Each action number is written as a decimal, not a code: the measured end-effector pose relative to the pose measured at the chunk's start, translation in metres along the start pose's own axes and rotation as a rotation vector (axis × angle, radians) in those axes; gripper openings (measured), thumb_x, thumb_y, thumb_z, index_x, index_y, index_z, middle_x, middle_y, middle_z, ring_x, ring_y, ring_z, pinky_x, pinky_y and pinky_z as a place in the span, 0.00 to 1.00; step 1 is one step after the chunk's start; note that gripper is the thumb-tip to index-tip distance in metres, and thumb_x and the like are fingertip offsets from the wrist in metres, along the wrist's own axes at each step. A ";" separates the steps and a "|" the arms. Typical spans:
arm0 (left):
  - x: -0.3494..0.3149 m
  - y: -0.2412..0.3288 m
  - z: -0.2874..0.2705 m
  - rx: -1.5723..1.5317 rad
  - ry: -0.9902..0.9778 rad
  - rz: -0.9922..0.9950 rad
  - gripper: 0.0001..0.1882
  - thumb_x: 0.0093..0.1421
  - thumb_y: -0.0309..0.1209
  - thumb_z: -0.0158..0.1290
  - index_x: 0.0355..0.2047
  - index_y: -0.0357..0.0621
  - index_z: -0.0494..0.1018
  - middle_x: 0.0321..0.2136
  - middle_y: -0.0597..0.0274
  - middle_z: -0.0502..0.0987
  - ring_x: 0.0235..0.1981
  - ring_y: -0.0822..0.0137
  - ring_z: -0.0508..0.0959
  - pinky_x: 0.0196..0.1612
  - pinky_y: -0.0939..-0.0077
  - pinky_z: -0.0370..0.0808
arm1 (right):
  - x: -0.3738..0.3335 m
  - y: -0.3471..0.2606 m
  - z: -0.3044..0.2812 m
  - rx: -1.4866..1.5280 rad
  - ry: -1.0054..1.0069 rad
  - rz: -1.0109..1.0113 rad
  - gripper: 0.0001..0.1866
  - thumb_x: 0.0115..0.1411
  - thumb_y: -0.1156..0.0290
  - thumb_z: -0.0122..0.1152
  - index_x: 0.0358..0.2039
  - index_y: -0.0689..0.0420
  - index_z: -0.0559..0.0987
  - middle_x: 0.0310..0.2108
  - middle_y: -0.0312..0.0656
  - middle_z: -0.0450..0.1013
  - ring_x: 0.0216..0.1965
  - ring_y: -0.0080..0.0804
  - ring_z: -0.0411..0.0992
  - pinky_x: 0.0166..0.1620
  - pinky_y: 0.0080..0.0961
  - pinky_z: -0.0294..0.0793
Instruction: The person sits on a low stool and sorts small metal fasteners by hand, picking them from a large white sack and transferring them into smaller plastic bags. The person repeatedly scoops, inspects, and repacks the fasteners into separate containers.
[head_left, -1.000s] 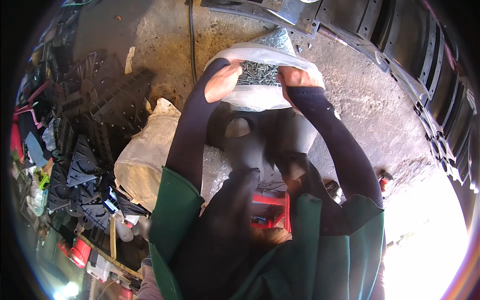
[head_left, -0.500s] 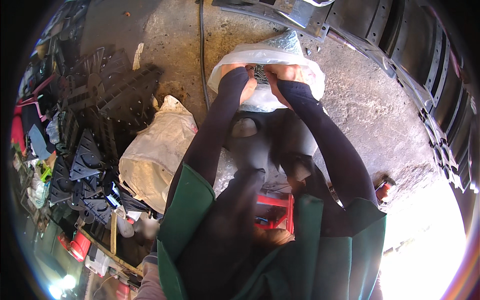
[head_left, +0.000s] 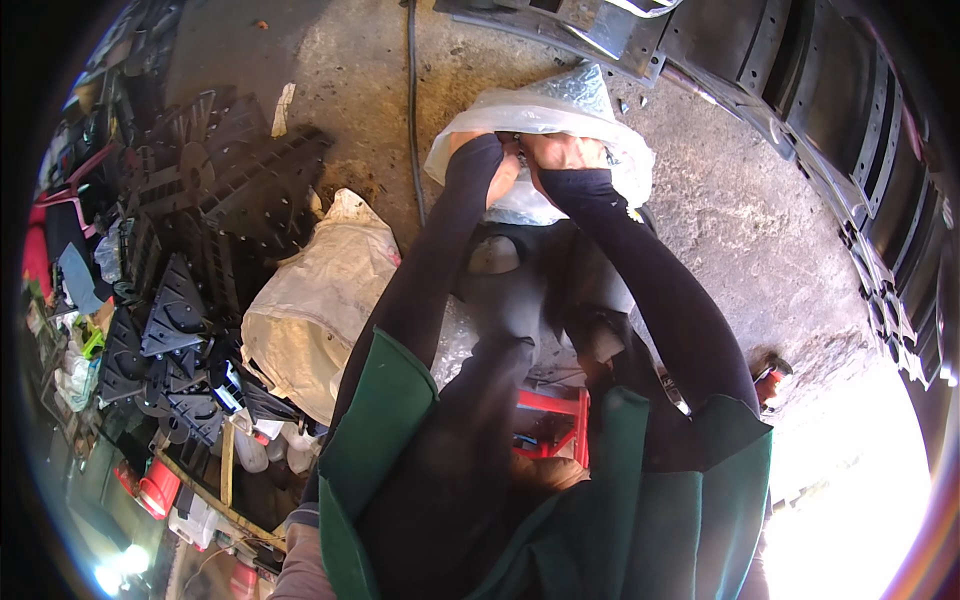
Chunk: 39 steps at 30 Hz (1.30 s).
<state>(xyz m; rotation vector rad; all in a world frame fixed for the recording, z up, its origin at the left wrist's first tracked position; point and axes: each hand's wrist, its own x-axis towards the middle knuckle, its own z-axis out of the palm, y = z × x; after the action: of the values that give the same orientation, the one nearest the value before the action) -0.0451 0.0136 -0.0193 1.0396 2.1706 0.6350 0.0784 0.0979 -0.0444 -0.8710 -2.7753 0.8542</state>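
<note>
A translucent white plastic bag [head_left: 629, 163] stands with its mouth open on the floor in front of my knees. Both my hands are inside its mouth, close together. My left hand [head_left: 505, 174] is curled, with its thumb side toward the other hand. My right hand [head_left: 566, 153] is bent over with the knuckles up and its fingers folded under. Whatever the fingertips hold is hidden between the hands and by the bag. Above the bag's far rim a bluish, glittering plastic piece [head_left: 583, 88] sticks up.
To my left lies a cream woven sack [head_left: 325, 265], beside a pile of black angular parts [head_left: 175, 310]. A black cable [head_left: 414, 120] crosses the concrete floor. Curved dark metal panels [head_left: 800, 90] stand along the right. Between my legs is a red frame [head_left: 570, 425].
My hands have drawn closer together in the bag, and the small metal pieces seen between them are now mostly covered. The view has shifted slightly.
</note>
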 end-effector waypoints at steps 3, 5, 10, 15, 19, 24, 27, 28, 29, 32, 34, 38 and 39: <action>0.003 -0.012 0.012 0.034 0.122 0.026 0.10 0.51 0.27 0.52 0.34 0.37 0.75 0.30 0.43 0.78 0.35 0.43 0.77 0.39 0.55 0.73 | 0.001 0.002 0.000 0.037 0.045 -0.038 0.10 0.51 0.69 0.59 0.36 0.50 0.80 0.37 0.50 0.75 0.37 0.53 0.75 0.38 0.48 0.74; 0.008 -0.022 0.020 -0.105 0.176 0.022 0.10 0.50 0.27 0.50 0.32 0.38 0.75 0.28 0.44 0.77 0.34 0.42 0.77 0.38 0.54 0.72 | 0.002 0.004 0.002 0.055 0.053 -0.033 0.09 0.51 0.69 0.59 0.34 0.51 0.80 0.36 0.50 0.76 0.37 0.53 0.75 0.38 0.47 0.75; 0.013 -0.045 0.016 0.217 0.071 0.274 0.10 0.53 0.30 0.46 0.30 0.38 0.74 0.28 0.44 0.77 0.34 0.44 0.77 0.38 0.54 0.72 | 0.007 0.007 0.007 0.075 0.024 0.064 0.07 0.50 0.68 0.60 0.31 0.52 0.81 0.29 0.48 0.77 0.33 0.50 0.76 0.38 0.45 0.75; 0.006 -0.021 -0.006 -0.308 -0.182 0.041 0.13 0.63 0.32 0.41 0.35 0.37 0.74 0.31 0.49 0.77 0.33 0.53 0.78 0.37 0.60 0.75 | -0.001 0.003 -0.024 0.264 -0.089 0.217 0.07 0.54 0.67 0.61 0.31 0.54 0.82 0.24 0.44 0.77 0.27 0.40 0.77 0.34 0.36 0.76; -0.014 0.017 -0.016 -1.086 -0.268 -0.422 0.19 0.70 0.39 0.39 0.42 0.35 0.72 0.35 0.57 0.77 0.34 0.63 0.78 0.41 0.71 0.75 | -0.020 -0.018 -0.058 0.383 0.012 0.413 0.06 0.56 0.72 0.63 0.34 0.57 0.80 0.22 0.39 0.77 0.23 0.27 0.75 0.32 0.23 0.75; -0.026 0.030 -0.017 -1.569 -0.333 -0.627 0.16 0.69 0.36 0.44 0.44 0.34 0.70 0.36 0.58 0.77 0.37 0.67 0.76 0.42 0.71 0.72 | -0.033 -0.028 -0.058 0.511 0.098 0.100 0.12 0.56 0.76 0.63 0.42 0.57 0.79 0.32 0.44 0.77 0.27 0.31 0.76 0.32 0.25 0.75; -0.028 0.015 -0.017 -1.474 -0.200 -0.648 0.16 0.68 0.37 0.46 0.45 0.33 0.69 0.34 0.58 0.76 0.34 0.67 0.76 0.38 0.72 0.73 | -0.033 -0.012 -0.051 0.409 0.238 0.108 0.11 0.55 0.81 0.60 0.40 0.57 0.80 0.33 0.46 0.77 0.28 0.40 0.76 0.33 0.30 0.75; -0.027 0.009 -0.017 -1.404 -0.201 -0.586 0.16 0.68 0.36 0.46 0.45 0.33 0.70 0.33 0.58 0.76 0.32 0.67 0.75 0.37 0.73 0.73 | -0.030 -0.007 -0.050 0.381 0.174 0.034 0.13 0.54 0.81 0.57 0.41 0.57 0.80 0.33 0.47 0.77 0.30 0.43 0.76 0.35 0.33 0.75; -0.027 0.004 -0.017 -1.332 -0.206 -0.526 0.16 0.68 0.35 0.46 0.44 0.32 0.71 0.32 0.58 0.75 0.31 0.68 0.75 0.36 0.74 0.73 | -0.025 -0.003 -0.048 0.344 0.103 -0.010 0.15 0.54 0.82 0.54 0.41 0.56 0.79 0.32 0.47 0.76 0.32 0.46 0.76 0.37 0.37 0.76; -0.022 -0.006 -0.013 -0.746 -0.087 -0.392 0.14 0.67 0.32 0.45 0.43 0.33 0.73 0.28 0.60 0.73 0.27 0.70 0.72 0.32 0.77 0.71 | -0.004 0.007 -0.050 0.156 -0.111 -0.048 0.18 0.51 0.81 0.50 0.42 0.55 0.79 0.31 0.48 0.77 0.34 0.52 0.76 0.40 0.40 0.77; -0.017 -0.008 -0.010 -0.451 -0.017 -0.269 0.14 0.67 0.30 0.44 0.42 0.33 0.75 0.25 0.62 0.72 0.25 0.72 0.70 0.30 0.78 0.69 | 0.016 0.015 -0.052 -0.050 -0.365 0.070 0.16 0.51 0.79 0.51 0.40 0.55 0.80 0.32 0.49 0.77 0.34 0.51 0.76 0.40 0.39 0.77; -0.011 -0.012 -0.002 -0.312 -0.003 -0.045 0.14 0.65 0.27 0.42 0.41 0.33 0.75 0.24 0.63 0.71 0.25 0.73 0.70 0.30 0.76 0.68 | 0.017 0.019 -0.045 -0.019 -0.277 0.145 0.12 0.50 0.76 0.52 0.35 0.56 0.81 0.29 0.51 0.76 0.31 0.46 0.77 0.36 0.39 0.78; -0.010 -0.014 0.001 -0.328 0.034 0.022 0.14 0.65 0.27 0.41 0.41 0.33 0.75 0.25 0.62 0.72 0.26 0.74 0.70 0.31 0.76 0.68 | 0.012 0.016 -0.038 -0.009 -0.141 0.090 0.12 0.50 0.75 0.53 0.35 0.57 0.80 0.29 0.51 0.76 0.31 0.47 0.77 0.34 0.40 0.78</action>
<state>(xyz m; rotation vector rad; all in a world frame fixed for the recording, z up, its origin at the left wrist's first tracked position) -0.0470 -0.0022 -0.0256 0.8821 1.9978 0.9864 0.0864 0.1342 -0.0220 -0.9798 -2.8803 0.9539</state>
